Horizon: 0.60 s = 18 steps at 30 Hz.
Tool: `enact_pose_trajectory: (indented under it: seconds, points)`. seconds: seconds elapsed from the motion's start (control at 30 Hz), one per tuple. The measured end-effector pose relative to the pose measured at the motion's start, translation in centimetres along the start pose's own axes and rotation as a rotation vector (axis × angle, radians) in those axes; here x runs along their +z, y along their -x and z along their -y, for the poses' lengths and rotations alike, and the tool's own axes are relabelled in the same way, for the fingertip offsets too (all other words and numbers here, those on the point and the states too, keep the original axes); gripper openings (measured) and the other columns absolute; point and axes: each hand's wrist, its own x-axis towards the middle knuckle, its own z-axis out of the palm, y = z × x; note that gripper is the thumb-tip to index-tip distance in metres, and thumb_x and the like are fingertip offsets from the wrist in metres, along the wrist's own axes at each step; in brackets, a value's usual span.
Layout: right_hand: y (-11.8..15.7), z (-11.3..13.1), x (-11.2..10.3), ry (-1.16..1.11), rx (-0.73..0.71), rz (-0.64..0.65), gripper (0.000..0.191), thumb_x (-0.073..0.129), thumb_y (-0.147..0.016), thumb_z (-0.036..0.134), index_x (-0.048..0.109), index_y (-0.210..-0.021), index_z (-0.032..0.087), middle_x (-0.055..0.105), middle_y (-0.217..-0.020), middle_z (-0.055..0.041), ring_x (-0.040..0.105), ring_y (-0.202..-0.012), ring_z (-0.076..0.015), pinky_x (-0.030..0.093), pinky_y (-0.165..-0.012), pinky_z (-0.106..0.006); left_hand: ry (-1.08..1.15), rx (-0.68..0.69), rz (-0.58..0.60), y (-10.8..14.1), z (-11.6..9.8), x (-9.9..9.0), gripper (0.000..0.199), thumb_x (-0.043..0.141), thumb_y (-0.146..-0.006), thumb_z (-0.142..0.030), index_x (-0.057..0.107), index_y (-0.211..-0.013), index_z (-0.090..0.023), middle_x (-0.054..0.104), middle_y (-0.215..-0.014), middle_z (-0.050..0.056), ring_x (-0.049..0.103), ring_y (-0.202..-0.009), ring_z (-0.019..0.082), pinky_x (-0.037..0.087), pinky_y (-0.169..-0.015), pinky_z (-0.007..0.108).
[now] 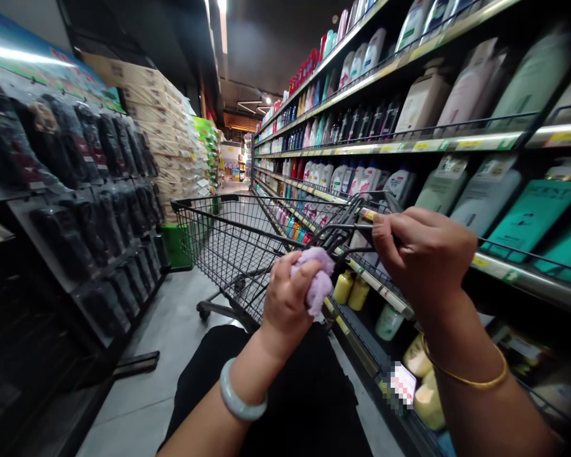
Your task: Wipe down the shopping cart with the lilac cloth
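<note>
My left hand (290,289) is closed around a crumpled lilac cloth (318,279) with a fluffy surface. The cloth is bunched in front of the shopping cart's near end; whether it touches the handle, I cannot tell. Up and to the right, my right hand (423,251) makes a fist around the dark end of the cart's handle, most of which its fingers hide. The black wire shopping cart (228,222) stands ahead of me, angled to the left, and its visible basket shows bare wire mesh.
Along the right runs a tall shelf (457,145) packed with bottles, close to the cart and my right arm. Dark packaged goods hang on a rack (76,254) at left, its foot (136,363) jutting onto the grey floor (137,406). Stacked cartons (147,127) stand beyond.
</note>
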Motion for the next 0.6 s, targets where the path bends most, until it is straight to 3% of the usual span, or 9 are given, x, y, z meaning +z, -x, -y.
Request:
enact_pose_trajectory:
  seconds: [0.13, 0.27, 0.37, 0.43, 0.6]
  points:
    - [0.5, -1.2, 0.4, -0.029, -0.002, -0.051, 0.041, 0.058, -0.099, 0.038, 0.066, -0.061, 0.022, 0.056, -0.059, -0.0027, 0.044, -0.057, -0.0148, 0.023, -0.056, -0.033, 0.047, -0.066, 0.043, 2.3, 1.7, -0.7, 0.039, 0.071, -0.087, -0.018, 0.059, -0.124, -0.024, 0.063, -0.12, 0.011, 0.063, -0.116, 0.026, 0.058, -0.101, 0.044]
    - [1.1, -2.5, 0.3, -0.076, -0.006, -0.091, 0.036, 0.062, -0.096, 0.036, 0.066, -0.062, 0.023, 0.057, -0.057, -0.003, 0.047, -0.054, -0.0158, 0.027, -0.054, -0.034, 0.113, 0.016, -0.051, -0.5, 0.4, -1.1, 0.039, 0.075, -0.087, -0.02, 0.06, -0.122, -0.024, 0.064, -0.121, 0.01, 0.063, -0.12, 0.026, 0.057, -0.105, 0.044]
    - [1.5, -3.6, 0.0, -0.128, -0.007, -0.095, 0.032, 0.065, -0.094, 0.033, 0.069, -0.064, 0.024, 0.062, -0.059, -0.0048, 0.053, -0.055, -0.0167, 0.032, -0.054, -0.034, 0.09, 0.113, -0.063, -2.9, -0.8, 0.1, 0.037, 0.074, -0.09, -0.025, 0.061, -0.125, -0.025, 0.061, -0.127, 0.012, 0.063, -0.12, 0.027, 0.058, -0.104, 0.046]
    - [1.9, -4.4, -0.2, -0.164, -0.006, -0.107, 0.029, 0.066, -0.094, 0.031, 0.07, -0.066, 0.023, 0.064, -0.059, -0.0042, 0.054, -0.055, -0.0162, 0.034, -0.054, -0.033, 0.071, 0.167, -0.075, -3.2, -1.0, 1.2, 0.034, 0.072, -0.092, -0.024, 0.062, -0.124, -0.025, 0.059, -0.13, 0.012, 0.063, -0.12, 0.027, 0.059, -0.103, 0.046]
    - [2.4, -5.9, -0.6, -0.204, -0.035, -0.111, 0.025, 0.065, -0.093, 0.028, 0.073, -0.07, 0.021, 0.065, -0.061, -0.0025, 0.057, -0.056, -0.0152, 0.036, -0.055, -0.03, 0.022, 0.24, -0.097, 1.2, 0.6, 2.4, 0.031, 0.073, -0.089, -0.013, 0.066, -0.115, -0.027, 0.062, -0.123, 0.01, 0.06, -0.124, 0.028, 0.059, -0.103, 0.044]
